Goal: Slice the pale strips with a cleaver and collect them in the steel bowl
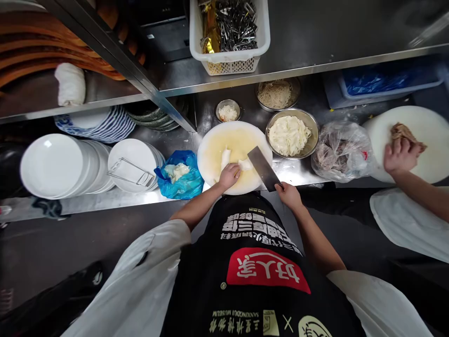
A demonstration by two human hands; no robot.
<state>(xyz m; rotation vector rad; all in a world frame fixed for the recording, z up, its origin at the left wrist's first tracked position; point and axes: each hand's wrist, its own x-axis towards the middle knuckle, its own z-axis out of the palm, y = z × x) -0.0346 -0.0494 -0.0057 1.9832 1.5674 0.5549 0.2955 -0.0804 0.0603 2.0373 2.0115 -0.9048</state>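
Note:
A round cutting board point(210, 145) carries white pieces of food point(225, 158), one upright beside my left hand and another lying near the blade. My left hand point(230, 175) rests on the board's front part, fingers bent and pressed together; what lies under them is hidden. In my right hand point(289, 194) is the handle of a cleaver point(263, 167), its wide blade reaching over the right side of the board. Behind the board, a small metal bowl point(228, 111) has chopped white food in it. To the right, a larger bowl point(292, 133) holds pale shreds.
Plates point(52, 164) and a blue bag point(180, 180) stand left. A shelf with a white basket point(229, 56) overhangs the back. Shreds fill another bowl point(277, 93). Right are a clear bag point(342, 150) and another person's hand point(401, 157) on food over a second board point(426, 121).

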